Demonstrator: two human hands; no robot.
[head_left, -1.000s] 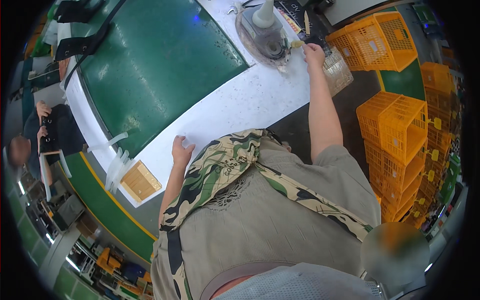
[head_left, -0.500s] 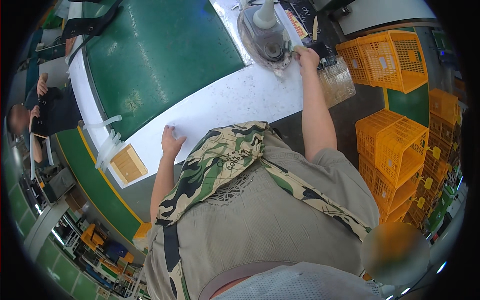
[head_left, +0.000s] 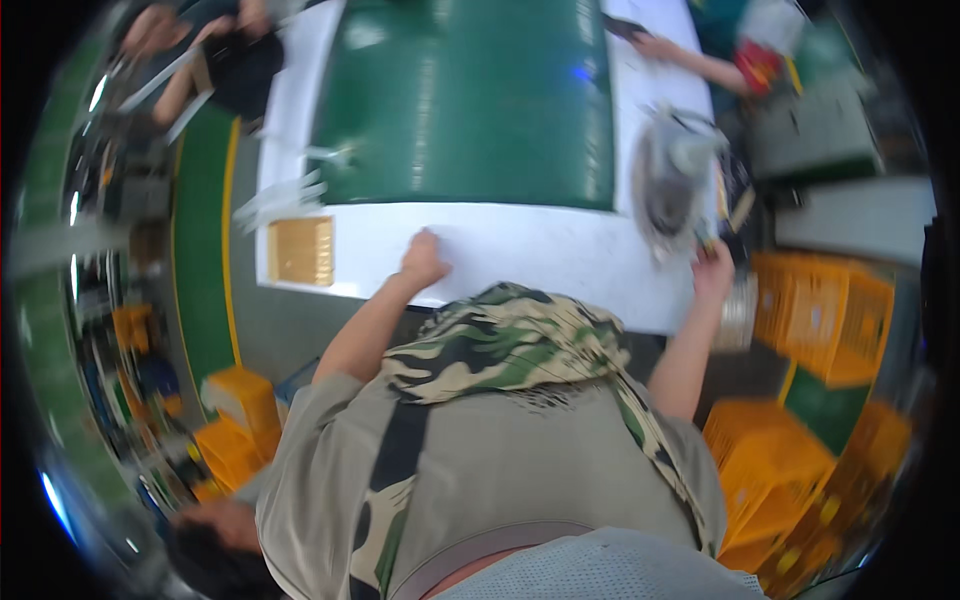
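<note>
Leftmost, orange crates (head_left: 240,420) are seen stacked on the floor beside a green strip, and a co-worker in a dark top (head_left: 235,70) is seen bent over the far left end of the white counter (head_left: 560,255). On the counter's left end a flat golden-tan square pad (head_left: 300,250) is laid, with a few pale clear strips (head_left: 285,195) just beyond it at the edge of the wide green mat (head_left: 470,110). Near the counter's front edge the left hand (head_left: 424,262) is set down on the bare white surface, its fingers curled into a loose fist with nothing held; it lies well apart from the pad. Between the two arms a camouflage cloth (head_left: 505,345) is draped over a grey-shirted back. Further right, a grey round tool under clear wrap (head_left: 670,180) is stood on the counter by the mat's right edge. Just in front of it the right hand (head_left: 712,268) is raised to the tool's base; blur keeps it from being told whether its fingers are closed on anything. Beyond, another person's forearm (head_left: 690,55) is stretched across the far right corner. Orange crates (head_left: 820,315) are piled at the right
</note>
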